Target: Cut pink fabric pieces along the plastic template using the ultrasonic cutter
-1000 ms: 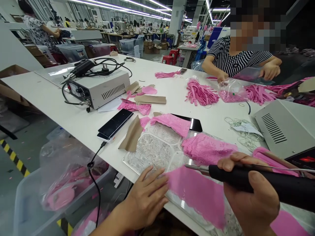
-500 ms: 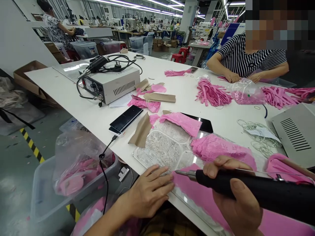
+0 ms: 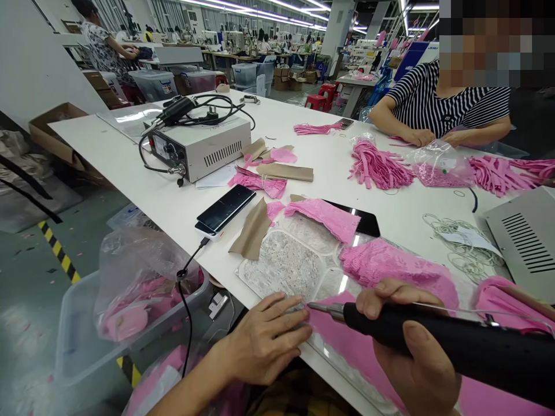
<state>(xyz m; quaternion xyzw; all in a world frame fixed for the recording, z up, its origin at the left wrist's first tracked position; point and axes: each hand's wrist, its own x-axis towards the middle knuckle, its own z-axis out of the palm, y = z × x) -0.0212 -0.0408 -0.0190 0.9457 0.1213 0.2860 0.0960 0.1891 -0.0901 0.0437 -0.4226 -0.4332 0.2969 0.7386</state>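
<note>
My right hand (image 3: 418,346) is wrapped round a thick black handheld tool (image 3: 472,341) with a pointed metal tip. That tip is beside the fingertips of my left hand (image 3: 271,338), over the left end of a flat pink fabric piece (image 3: 342,329). My left hand lies flat with its fingers stretched out, at the near edge of a clear-topped, stone-patterned mat (image 3: 281,263). The fabric runs right beneath my right hand, which hides part of it. A pile of pink lace pieces (image 3: 396,268) rests just beyond the tool.
A grey vented box (image 3: 217,153) with a cabled tool on top stands far left. Phones (image 3: 228,208), brown paper (image 3: 250,231) and pink scraps lie nearby. Another vented box (image 3: 526,237) is at right. A co-worker in a striped top (image 3: 451,101) handles pink strips opposite. Below left sits a plastic bin (image 3: 87,358).
The whole view has shifted slightly, so table items appear a little further right. Both hands hold nearly the same pose, with the tool tip still by my left fingertips.
</note>
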